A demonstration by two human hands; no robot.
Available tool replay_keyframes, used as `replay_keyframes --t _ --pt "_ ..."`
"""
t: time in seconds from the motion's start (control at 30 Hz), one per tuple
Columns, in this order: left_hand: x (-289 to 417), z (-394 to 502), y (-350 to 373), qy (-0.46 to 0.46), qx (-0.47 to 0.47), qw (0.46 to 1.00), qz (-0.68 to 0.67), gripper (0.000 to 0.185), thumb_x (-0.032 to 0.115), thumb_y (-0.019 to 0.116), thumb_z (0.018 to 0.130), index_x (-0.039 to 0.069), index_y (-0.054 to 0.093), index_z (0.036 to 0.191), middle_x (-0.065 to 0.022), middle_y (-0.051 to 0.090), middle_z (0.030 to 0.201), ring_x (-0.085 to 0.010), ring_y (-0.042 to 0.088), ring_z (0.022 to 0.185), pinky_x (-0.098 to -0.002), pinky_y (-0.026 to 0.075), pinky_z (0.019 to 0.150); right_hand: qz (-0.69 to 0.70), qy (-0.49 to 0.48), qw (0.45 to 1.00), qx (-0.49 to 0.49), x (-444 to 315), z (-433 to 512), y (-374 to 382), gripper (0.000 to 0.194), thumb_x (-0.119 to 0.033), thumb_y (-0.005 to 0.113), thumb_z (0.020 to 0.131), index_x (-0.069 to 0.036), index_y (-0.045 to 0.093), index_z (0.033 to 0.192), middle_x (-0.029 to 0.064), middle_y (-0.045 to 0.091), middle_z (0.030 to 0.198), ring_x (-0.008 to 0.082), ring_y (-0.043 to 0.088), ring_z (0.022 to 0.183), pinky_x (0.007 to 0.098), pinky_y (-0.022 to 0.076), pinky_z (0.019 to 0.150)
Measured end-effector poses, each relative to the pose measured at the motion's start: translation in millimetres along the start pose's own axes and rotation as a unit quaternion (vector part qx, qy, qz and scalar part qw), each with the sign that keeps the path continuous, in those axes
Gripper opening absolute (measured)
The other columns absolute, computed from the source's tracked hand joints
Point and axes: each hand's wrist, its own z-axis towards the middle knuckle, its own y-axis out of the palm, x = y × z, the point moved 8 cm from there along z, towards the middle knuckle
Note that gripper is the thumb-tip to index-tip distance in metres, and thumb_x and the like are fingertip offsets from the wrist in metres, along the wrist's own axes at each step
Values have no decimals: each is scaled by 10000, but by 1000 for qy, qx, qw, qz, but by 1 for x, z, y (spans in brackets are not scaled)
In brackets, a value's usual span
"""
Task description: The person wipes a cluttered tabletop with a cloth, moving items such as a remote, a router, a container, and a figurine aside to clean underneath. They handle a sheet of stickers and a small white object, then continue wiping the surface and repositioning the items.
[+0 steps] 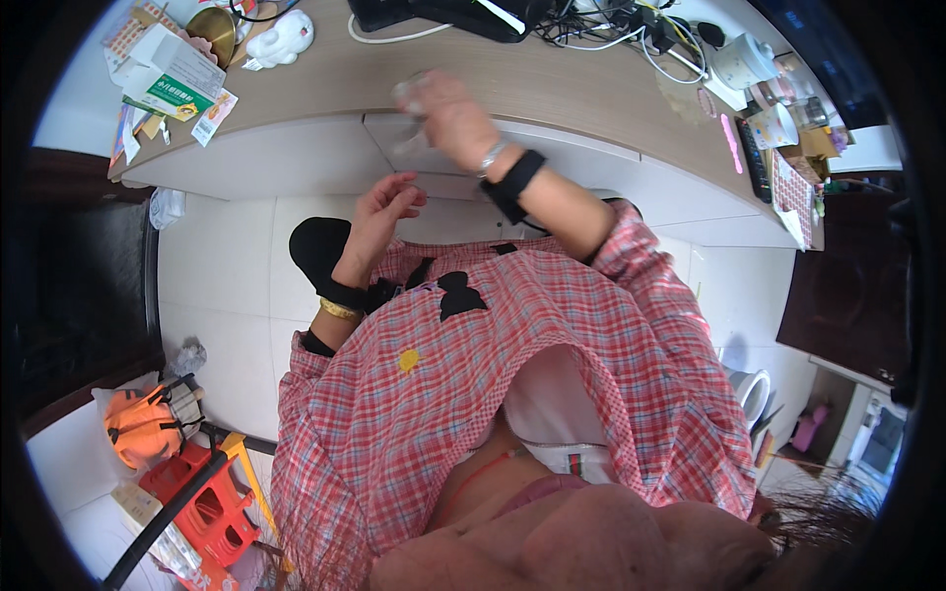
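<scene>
My right hand (454, 122), blurred by motion, is over the front edge of the wood-grain desk (576, 89). A blurred pale, partly see-through thing (410, 103) shows at its fingertips; whether the fingers grip it cannot be told. Lower and to the left, my left hand (384, 203) is raised in front of the desk's pale front panel, fingers loosely curled, with no object seen in it. A black strap and a metal watch or bracelet are at my right wrist, a black strap and a gold bracelet at my left. A red checked smock (458, 354) covers my body.
An opened medicine box (174, 74) and a white figurine (284, 38) stand on the desk's left. Tangled cables (621, 26) lie at the back. A remote control (754, 159) and a patterned cup (772, 125) are at the right. A red plastic stool (211, 502) is on the lower left.
</scene>
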Motion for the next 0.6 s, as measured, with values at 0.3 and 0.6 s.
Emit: replay_keyframes --t 0.3,0.6 --pt "0 -32 -34 -29 37 997 55 281 170 567 927 42 597 1174 -43 659 969 -141 625 900 -269 477 780 457 218 861 -44 15 -57 -66 301 -142 517 964 -98 562 1259 78 624 1150 148 665 824 275 532 706" --pt "9 -11 -6 -12 -3 996 88 291 193 570 937 31 592 1178 -59 661 935 -138 629 877 -265 493 772 346 207 827 392 71 -241 -412 444 -194 541 955 -51 417 1356 155 517 1307 257 553 1149 413 516 924"
